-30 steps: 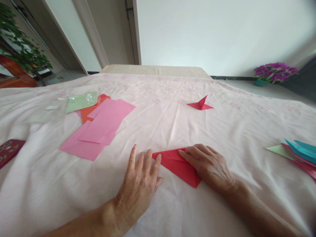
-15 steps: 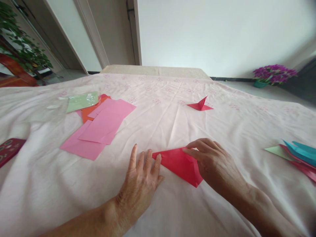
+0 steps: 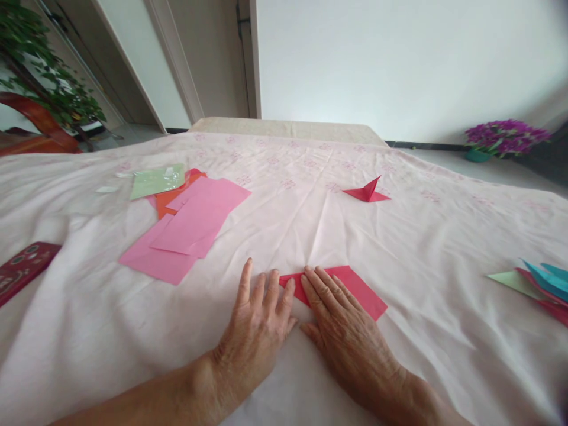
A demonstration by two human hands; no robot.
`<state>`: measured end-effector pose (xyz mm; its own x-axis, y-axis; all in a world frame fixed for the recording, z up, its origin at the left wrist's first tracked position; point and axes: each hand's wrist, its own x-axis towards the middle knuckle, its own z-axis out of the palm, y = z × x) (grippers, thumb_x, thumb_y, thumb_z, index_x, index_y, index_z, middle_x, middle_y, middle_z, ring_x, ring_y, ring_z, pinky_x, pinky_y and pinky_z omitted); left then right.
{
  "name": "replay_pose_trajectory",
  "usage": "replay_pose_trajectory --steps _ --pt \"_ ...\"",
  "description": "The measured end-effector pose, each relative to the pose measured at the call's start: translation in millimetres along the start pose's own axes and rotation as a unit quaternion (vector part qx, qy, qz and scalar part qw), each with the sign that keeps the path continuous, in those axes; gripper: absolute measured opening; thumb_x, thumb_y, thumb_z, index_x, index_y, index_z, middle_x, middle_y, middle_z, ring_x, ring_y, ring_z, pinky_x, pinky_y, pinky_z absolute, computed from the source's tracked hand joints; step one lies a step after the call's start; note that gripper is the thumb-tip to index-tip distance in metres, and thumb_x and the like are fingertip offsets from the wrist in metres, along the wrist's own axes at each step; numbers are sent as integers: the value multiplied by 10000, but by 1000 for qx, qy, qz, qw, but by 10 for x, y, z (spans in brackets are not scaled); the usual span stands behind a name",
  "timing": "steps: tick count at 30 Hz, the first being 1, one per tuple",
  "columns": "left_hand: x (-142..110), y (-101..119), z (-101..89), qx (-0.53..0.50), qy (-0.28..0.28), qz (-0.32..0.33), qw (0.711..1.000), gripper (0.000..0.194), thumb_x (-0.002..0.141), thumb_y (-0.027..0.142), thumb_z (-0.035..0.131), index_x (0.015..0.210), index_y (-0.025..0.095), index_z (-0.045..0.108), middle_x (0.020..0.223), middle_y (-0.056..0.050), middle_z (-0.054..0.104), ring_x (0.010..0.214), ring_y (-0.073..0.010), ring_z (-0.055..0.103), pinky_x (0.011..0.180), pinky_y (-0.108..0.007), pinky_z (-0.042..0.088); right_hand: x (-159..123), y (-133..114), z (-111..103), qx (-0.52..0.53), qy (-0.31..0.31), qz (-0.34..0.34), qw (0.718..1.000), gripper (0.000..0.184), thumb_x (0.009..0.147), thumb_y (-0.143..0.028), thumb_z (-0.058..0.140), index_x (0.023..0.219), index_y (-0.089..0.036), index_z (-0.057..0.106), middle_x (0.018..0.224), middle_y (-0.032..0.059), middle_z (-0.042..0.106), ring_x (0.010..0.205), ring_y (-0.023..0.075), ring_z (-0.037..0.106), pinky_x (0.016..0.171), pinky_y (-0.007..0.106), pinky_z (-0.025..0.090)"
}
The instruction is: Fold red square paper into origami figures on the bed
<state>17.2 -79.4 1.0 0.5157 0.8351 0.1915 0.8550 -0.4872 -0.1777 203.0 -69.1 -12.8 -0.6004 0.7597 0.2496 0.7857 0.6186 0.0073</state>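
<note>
A folded red sheet of paper [image 3: 361, 290] lies flat on the cloth in front of me. My left hand [image 3: 255, 325] rests palm down with its fingers spread, its index fingertip on the paper's left corner. Across the left part of the same sheet my right hand [image 3: 339, 322] lies flat, fingers stretched out and close together, covering some of it. Farther off to the right stands a small folded red paper piece [image 3: 367, 190] with one flap pointing up.
Pink paper sheets [image 3: 199, 219], an orange sheet [image 3: 166, 201] and a green packet in clear wrap [image 3: 157, 180] lie at the left. A dark red box [image 3: 29, 269] is at the left edge. Blue folded paper [image 3: 548, 281] lies far right. The pink-white cloth [image 3: 275, 225] has wrinkles.
My right hand has gone from pinching the paper's upper edge to lying flat on its left part. The paper's right end now lies flatter. My left hand stays at the left corner.
</note>
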Motion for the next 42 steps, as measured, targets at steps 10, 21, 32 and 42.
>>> replay_pose_trajectory --steps 10,21,32,42 --pt "-244 -448 56 -124 43 19 991 386 928 78 361 1238 153 578 1276 -109 617 1187 -225 556 1116 -528 301 -13 5 37 -37 -26 -3 999 634 848 -253 566 1420 -48 386 1501 168 347 1370 308 346 1085 451 403" --pt "-36 -362 24 -129 87 6 988 376 925 110 413 1267 145 565 1265 -86 614 1227 -252 500 1141 -532 246 -13 -9 30 -52 -10 -10 999 603 874 -280 541 1411 -40 404 1488 165 372 1360 299 366 1083 452 403" --pt "8 -289 94 -46 -8 23 999 482 962 368 418 1380 130 455 1380 -100 529 1309 -302 416 1153 -564 182 -11 -4 39 -33 6 1 999 566 905 -274 481 1422 -66 385 1486 124 394 1350 280 375 1075 462 392" --pt "1 -292 145 0 21 61 998 454 969 324 408 1339 77 498 1381 -140 522 1340 -321 380 1146 -496 233 102 9 -78 -7 6 30 1000 419 929 -214 424 1333 -145 509 1367 99 546 1230 279 510 1007 480 450"
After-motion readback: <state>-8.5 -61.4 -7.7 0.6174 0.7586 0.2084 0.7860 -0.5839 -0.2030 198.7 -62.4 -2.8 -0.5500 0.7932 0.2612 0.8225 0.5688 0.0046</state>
